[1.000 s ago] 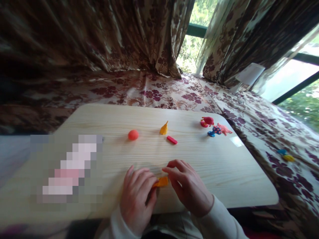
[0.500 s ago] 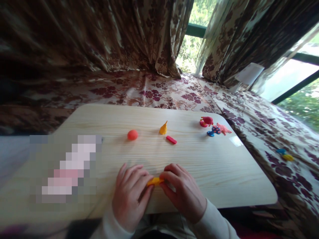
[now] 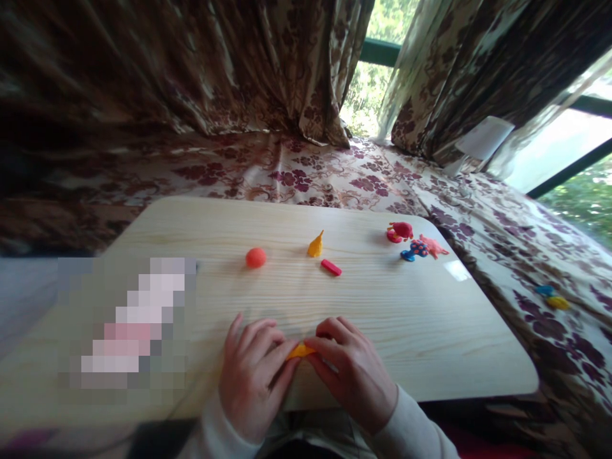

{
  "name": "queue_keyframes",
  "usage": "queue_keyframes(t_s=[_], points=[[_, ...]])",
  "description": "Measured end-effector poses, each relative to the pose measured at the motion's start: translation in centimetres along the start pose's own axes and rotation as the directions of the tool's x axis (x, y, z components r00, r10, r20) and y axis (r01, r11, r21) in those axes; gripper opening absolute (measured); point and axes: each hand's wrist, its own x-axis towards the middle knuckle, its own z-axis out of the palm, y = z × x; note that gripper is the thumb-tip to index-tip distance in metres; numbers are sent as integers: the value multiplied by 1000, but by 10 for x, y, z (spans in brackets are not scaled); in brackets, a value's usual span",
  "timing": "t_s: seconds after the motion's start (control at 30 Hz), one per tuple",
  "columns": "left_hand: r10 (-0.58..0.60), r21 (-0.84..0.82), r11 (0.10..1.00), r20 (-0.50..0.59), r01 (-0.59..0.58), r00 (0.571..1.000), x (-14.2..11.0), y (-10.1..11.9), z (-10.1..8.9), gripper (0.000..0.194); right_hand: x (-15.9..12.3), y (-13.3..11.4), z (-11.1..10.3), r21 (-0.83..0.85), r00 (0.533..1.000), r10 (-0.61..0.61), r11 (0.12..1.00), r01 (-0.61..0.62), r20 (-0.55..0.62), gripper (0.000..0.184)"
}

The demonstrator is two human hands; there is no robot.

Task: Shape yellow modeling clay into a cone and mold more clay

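Near the table's front edge, my left hand (image 3: pixel 255 376) and my right hand (image 3: pixel 356 370) pinch the two ends of a small piece of yellow modelling clay (image 3: pixel 301 350). Thumbs and index fingers press on it, so its ends are hidden. Beyond my hands lie an orange-red clay ball (image 3: pixel 255 257), a pointed yellow clay lump (image 3: pixel 315 245) and a short red clay stick (image 3: pixel 331 267).
Shaped clay figures stand at the table's far right: a red one (image 3: pixel 400 230), a blue one with dots (image 3: pixel 415 248) and a pink one (image 3: pixel 434 246). A blurred-out patch (image 3: pixel 143 319) covers the left side. Blue and yellow pieces (image 3: pixel 557 302) lie on the flowered cloth.
Less of the yellow clay shows between my fingers, and my hands are slightly closer together. The view has shifted a little; the other clay pieces stay in place on the table.
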Motion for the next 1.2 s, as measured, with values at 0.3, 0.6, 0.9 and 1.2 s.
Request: queue_keyframes(t_s=[0.3, 0.6, 0.9, 1.2], points=[[3, -4, 1000, 55, -2, 998, 2, 1, -3, 18, 1, 1, -1, 1, 999, -12, 1000, 12, 30, 11], [31, 33, 999, 9, -32, 999, 5, 3, -5, 17, -2, 2, -1, 20, 1000, -5, 1000, 5, 8, 13], [5, 30, 1000, 97, -8, 995, -9, -3, -12, 19, -10, -2, -3, 70, 999, -6, 998, 3, 52, 11], [13, 34, 999, 80, -15, 997, -5, 2, -10, 22, -7, -2, -1, 29, 1000, 0, 1000, 0, 23, 10]])
